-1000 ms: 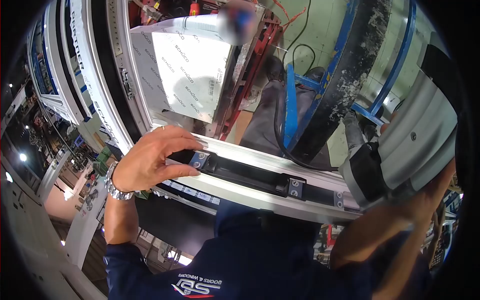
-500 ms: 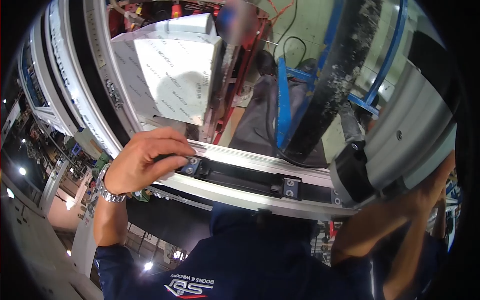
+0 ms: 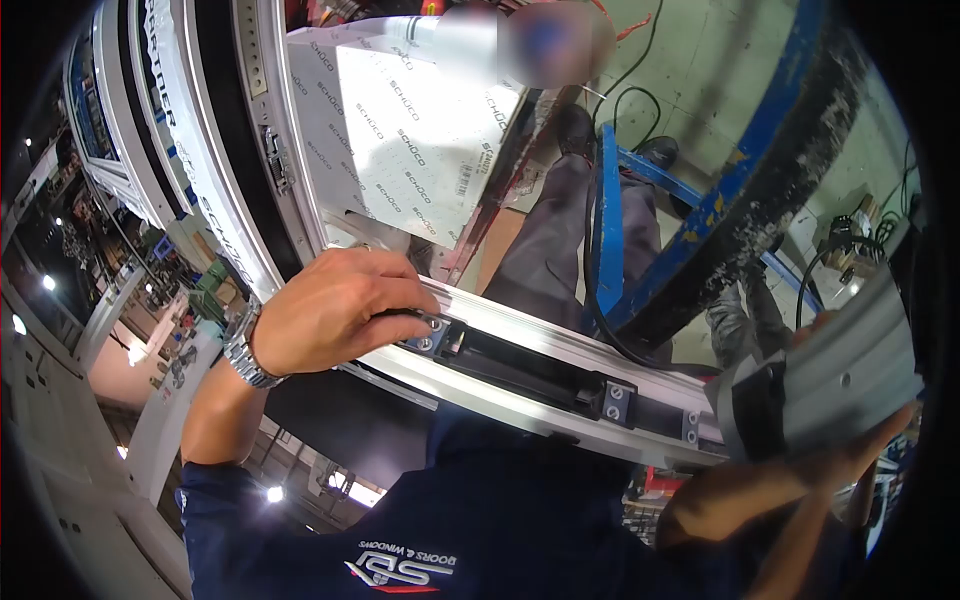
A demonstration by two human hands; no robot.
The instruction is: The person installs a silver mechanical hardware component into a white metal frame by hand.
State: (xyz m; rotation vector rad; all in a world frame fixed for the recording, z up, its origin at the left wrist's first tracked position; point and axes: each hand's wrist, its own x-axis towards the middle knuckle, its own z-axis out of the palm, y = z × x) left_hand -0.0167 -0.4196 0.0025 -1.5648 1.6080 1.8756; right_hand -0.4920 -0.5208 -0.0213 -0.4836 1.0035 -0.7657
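Observation:
My left hand (image 3: pixel 345 312), with a metal watch on the wrist, rests on the silver frame profile (image 3: pixel 560 350). Its thumb and forefinger close together at a small screwed fitting (image 3: pixel 425 337) in the profile's dark channel; anything between them is hidden. Further right in the channel sits a second screwed fitting (image 3: pixel 617 402). At the right, my right hand (image 3: pixel 878 440) is wrapped round a large grey rounded device (image 3: pixel 850 370) and is partly hidden behind it. The black end (image 3: pixel 755 410) of the device is at the profile's right part.
A box-like piece in printed film (image 3: pixel 400 130) lies beyond the profile. A blue and black beam (image 3: pixel 740 200) slants across the upper right, near a person's trousered legs (image 3: pixel 545 240) and a dark cable (image 3: pixel 590 250). Upright profiles (image 3: pixel 215 180) stand at the left.
The camera view has shifted, so the profile and my left hand appear further right. The grey device has tipped lower, and fingertips now show above it. My left fingers are still at the fitting.

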